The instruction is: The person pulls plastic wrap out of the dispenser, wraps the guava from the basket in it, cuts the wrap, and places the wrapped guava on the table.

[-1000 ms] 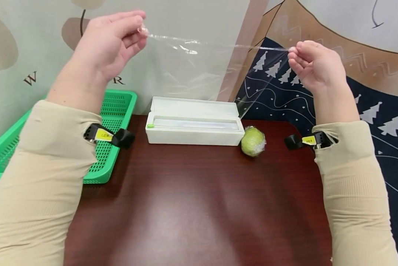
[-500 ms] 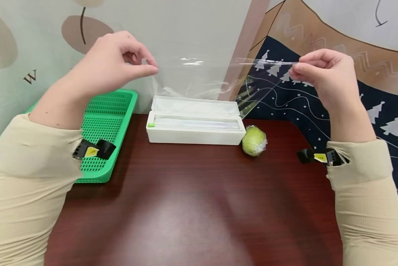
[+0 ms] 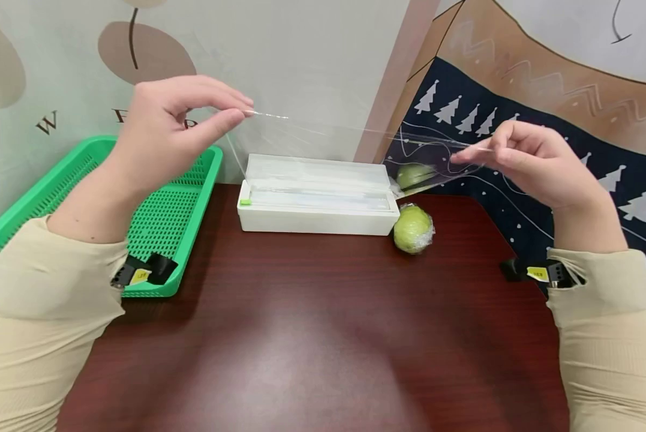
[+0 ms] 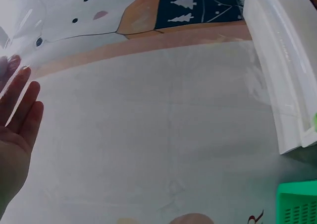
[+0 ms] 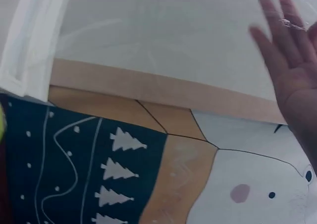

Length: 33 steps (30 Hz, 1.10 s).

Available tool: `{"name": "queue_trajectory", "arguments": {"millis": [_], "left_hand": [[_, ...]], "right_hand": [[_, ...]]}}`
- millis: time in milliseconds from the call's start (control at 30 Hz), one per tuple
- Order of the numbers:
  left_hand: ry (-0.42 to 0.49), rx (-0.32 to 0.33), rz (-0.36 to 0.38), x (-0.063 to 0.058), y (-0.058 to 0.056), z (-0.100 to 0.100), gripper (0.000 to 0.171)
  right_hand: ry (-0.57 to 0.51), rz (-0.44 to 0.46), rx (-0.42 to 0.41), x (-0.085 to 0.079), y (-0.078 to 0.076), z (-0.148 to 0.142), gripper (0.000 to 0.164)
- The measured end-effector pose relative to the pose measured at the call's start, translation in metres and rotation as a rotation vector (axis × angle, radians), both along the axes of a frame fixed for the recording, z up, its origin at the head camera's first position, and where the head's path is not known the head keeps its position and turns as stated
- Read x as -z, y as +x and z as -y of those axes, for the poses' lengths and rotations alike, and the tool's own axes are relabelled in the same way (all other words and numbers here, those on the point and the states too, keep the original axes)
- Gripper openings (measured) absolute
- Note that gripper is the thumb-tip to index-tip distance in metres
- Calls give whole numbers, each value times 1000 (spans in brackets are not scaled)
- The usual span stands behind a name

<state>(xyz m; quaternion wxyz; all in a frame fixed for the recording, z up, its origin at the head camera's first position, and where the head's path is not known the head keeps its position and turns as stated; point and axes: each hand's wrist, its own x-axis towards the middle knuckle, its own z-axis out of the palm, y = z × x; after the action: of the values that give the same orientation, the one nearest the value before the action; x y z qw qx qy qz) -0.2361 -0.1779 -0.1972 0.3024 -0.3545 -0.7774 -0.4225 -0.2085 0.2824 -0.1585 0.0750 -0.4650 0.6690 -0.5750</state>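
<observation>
Far left: green basket [image 3: 163, 210] on the dark red-brown tabletop [image 3: 312, 312]. Left hand [image 3: 166, 126], raised over the basket's far right part in the head view, pinches a corner of clear film [image 3: 344, 141] between thumb and fingertips; gap narrow. Film spans between both hands and runs down to the white box [image 3: 317, 222], its lid tilted back, a green tab [image 3: 245, 202] at its left end. Wrapped green fruit [image 3: 413, 229] sits just beside the box's right end; a second green fruit [image 3: 413, 176] shows through film behind. Right hand [image 3: 541, 159] pinches the film's other side, index finger extended.
</observation>
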Motion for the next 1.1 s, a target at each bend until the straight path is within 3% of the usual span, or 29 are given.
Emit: {"name": "queue_trajectory", "arguments": {"millis": [33,100,267,367,533,633,733,833,933,1100], "left_hand": [[59,21,55,-9,25,-12,13],[129,85,131,-13,48,-22,15],[201,396,365,7,62,-17,16],[128,543,513,25,72,-11,19],[-90,669,674,62,88,-3,24],[-173,741,768,83,94,0,21],[-228,778,868,99,99,-2,17],[-291,753,940,114,103,-7,16],[-378,714,949,130,107,-13,17],[-499,694,946,153,111,-18,20]], "right_hand": [[-13,12,-50,3,0,1,17],[-49,49,-140,8,2,3,16],[-47,141,-273,26,9,2,20],[45,160,-315,42,16,1,19],[237,193,-378,69,30,8,11],[348,268,-411,81,37,15,13],[451,356,-413,93,44,21,16],[547,409,-404,109,50,25,17],[623,405,-406,131,56,28,15],[745,360,-320,167,66,31,17]]}}
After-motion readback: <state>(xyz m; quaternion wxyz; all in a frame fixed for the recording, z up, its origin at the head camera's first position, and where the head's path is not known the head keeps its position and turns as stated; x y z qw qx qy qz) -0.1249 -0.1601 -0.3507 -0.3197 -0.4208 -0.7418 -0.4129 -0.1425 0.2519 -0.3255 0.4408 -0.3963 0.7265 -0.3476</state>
